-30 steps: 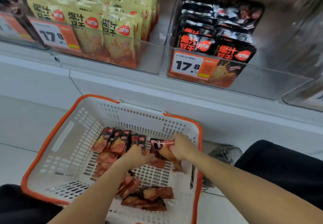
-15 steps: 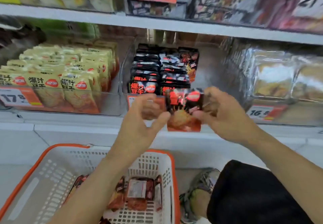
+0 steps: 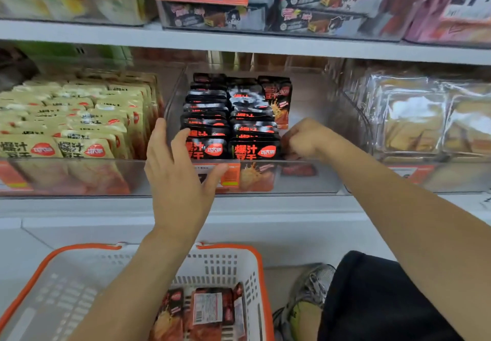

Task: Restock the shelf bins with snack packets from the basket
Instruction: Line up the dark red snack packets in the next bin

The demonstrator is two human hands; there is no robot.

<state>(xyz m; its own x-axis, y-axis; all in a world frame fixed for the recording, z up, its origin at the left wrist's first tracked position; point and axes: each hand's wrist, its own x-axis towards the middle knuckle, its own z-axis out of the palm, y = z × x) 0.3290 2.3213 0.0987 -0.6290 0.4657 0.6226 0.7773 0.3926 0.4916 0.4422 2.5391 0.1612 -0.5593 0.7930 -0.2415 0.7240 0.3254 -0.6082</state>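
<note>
While the right hand [image 3: 303, 141] stayed clenched, contents hidden, and the left hand [image 3: 178, 170] lay released on the bin [image 3: 305, 178], black packets [image 3: 231, 128] looked light, slippery; pinch their top seams.

Left hand [image 3: 176, 181] spread against clear bin [image 3: 305, 178], right hand [image 3: 305, 141] curled beside black packets [image 3: 231, 125], basket [image 3: 255, 269] below

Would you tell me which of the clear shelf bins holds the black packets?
The middle bin, where both hands work; its packets are black, while the left bin holds yellow ones and the right bin clear-wrapped ones.
</note>
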